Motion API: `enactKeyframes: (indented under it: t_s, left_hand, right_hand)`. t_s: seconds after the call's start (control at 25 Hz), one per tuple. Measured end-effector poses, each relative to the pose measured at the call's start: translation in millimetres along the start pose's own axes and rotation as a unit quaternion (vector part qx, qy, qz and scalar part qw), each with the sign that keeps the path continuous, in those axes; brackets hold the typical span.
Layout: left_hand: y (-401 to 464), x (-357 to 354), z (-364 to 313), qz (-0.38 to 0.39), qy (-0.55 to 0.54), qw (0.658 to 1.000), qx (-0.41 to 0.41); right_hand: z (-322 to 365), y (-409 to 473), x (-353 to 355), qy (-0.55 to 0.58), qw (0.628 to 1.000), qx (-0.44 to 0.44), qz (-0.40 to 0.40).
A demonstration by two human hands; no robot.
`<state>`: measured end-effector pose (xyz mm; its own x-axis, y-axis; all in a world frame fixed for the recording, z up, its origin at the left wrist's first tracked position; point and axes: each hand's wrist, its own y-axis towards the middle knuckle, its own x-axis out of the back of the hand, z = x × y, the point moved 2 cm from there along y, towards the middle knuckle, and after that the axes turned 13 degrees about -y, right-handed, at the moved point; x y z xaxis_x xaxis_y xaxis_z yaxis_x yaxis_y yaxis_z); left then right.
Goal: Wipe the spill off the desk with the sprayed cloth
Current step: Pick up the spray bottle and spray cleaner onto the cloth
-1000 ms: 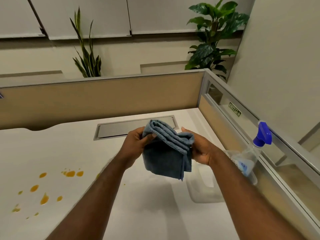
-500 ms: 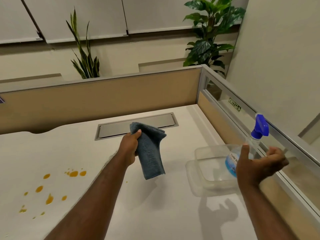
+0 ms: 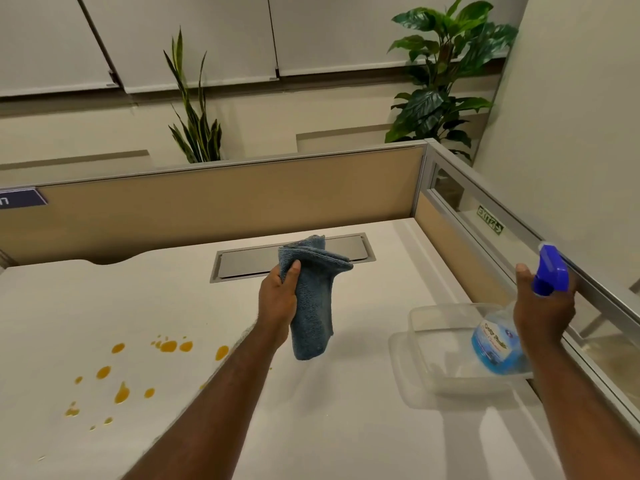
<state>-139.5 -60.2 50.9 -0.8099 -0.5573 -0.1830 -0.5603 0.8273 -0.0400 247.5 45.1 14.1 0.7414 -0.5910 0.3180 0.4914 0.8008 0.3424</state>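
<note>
Office cubicle: pale desk (image 3: 346, 427) walled by tan partitions (image 3: 225, 206), two potted plants beyond, a metal cable hatch (image 3: 249, 263) set into the desktop.

Seen from head height, looking down over two bare forearms.

Left hand (image 3: 278, 301) raised above mid-desk, fingers curled tight round the top of a folded blue cloth (image 3: 311, 306); cloth hanging free, clear of the surface, broad face turned toward the right — likely offered up as a target for spraying.

Right hand (image 3: 542, 306) closed round the neck of a spray bottle (image 3: 495, 344) with blue trigger head and blue liquid; nozzle direction hard to tell. Bottle base inside or just above a clear plastic tub (image 3: 450, 358) at the desk's right edge, apparently its storage spot; contact impossible to judge.

Spill (image 3: 119, 391): scattered orange drops and blobs on the left of the desk, well apart from the cloth, untouched.

Probable step: wetting the cloth away from the mess, so spray lands on fabric, not desk. Wiping not yet begun.
</note>
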Motion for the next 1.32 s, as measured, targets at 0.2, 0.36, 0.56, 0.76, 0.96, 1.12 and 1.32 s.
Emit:
enactKeyframes:
  t_s: [0.2, 0.36, 0.56, 0.76, 0.96, 1.12, 1.32]
  left_hand:
    - [1.2, 2.4, 3.2, -0.079, -0.026, 0.996, -0.028]
    - [11.0, 10.7, -1.5, -0.105, -0.045, 0.993, -0.015]
    - [18.3, 11.4, -10.8, -0.093, -0.072, 0.993, -0.026]
    - [21.6, 4.3, -25.1, -0.074, -0.113, 0.99, -0.03]
    - [22.9, -1.4, -36.3, -0.063, -0.126, 0.989, -0.043]
    - [19.1, -1.8, -36.8, -0.062, -0.119, 0.989, -0.054]
    - [15.8, -2.0, -36.5, -0.067, -0.116, 0.99, -0.051]
  right_hand:
    - [1.4, 8.9, 0.2, 0.046, 0.998, 0.012, 0.032]
    - [29.2, 4.2, 1.5, 0.077, 0.996, 0.038, -0.003]
    - [93.8, -10.0, 12.3, 0.086, 0.989, 0.113, -0.042]
    - [148.7, -63.1, -15.9, 0.146, 0.976, 0.145, 0.072]
    - [166.2, -149.8, -78.7, 0.175, 0.943, 0.14, 0.246]
    - [173.2, -188.7, -109.7, 0.137, 0.939, 0.152, 0.275]
    - [174.5, -194.4, -135.9, 0.044, 0.944, 0.208, 0.253]
